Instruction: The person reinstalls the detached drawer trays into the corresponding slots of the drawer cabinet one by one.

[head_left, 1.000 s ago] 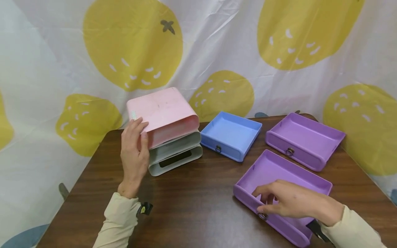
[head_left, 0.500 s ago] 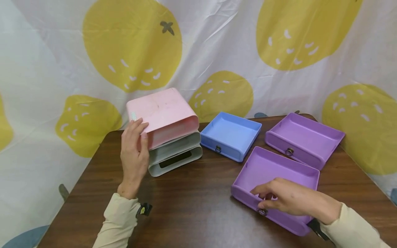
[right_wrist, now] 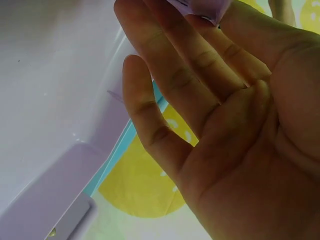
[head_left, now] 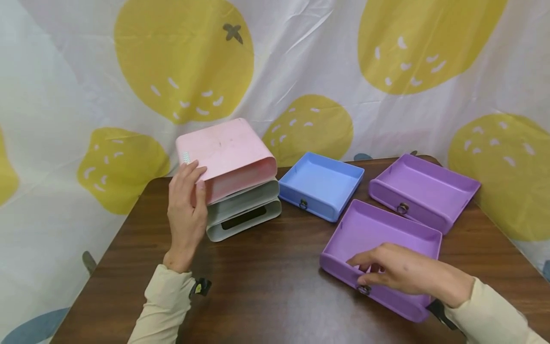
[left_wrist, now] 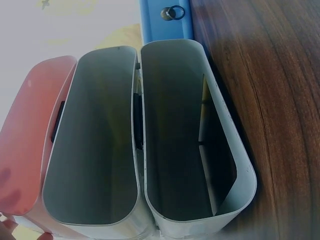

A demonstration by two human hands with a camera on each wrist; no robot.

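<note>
My left hand point(head_left: 186, 210) rests with straight fingers against the side of a pink shell point(head_left: 227, 153), which tops two empty grey shells point(head_left: 245, 212). The left wrist view looks into the grey shells point(left_wrist: 150, 145), with the pink shell point(left_wrist: 25, 150) at their left. My right hand point(head_left: 397, 273) grips the front wall of the near purple drawer point(head_left: 378, 231): fingers inside, thumb outside by its ring handle point(head_left: 364, 289). In the right wrist view my right hand point(right_wrist: 210, 100) hovers over the purple drawer point(right_wrist: 45, 100).
A blue drawer point(head_left: 320, 184) lies beside the shells, and its ring shows in the left wrist view point(left_wrist: 170, 12). A second purple drawer point(head_left: 425, 188) sits at the far right. All rest on a dark wooden table point(head_left: 266, 286) backed by a lemon-print curtain point(head_left: 301, 57).
My right hand has slid and turned the near purple drawer away from the front edge, toward the blue drawer. The left hand has stayed on the pink shell.
</note>
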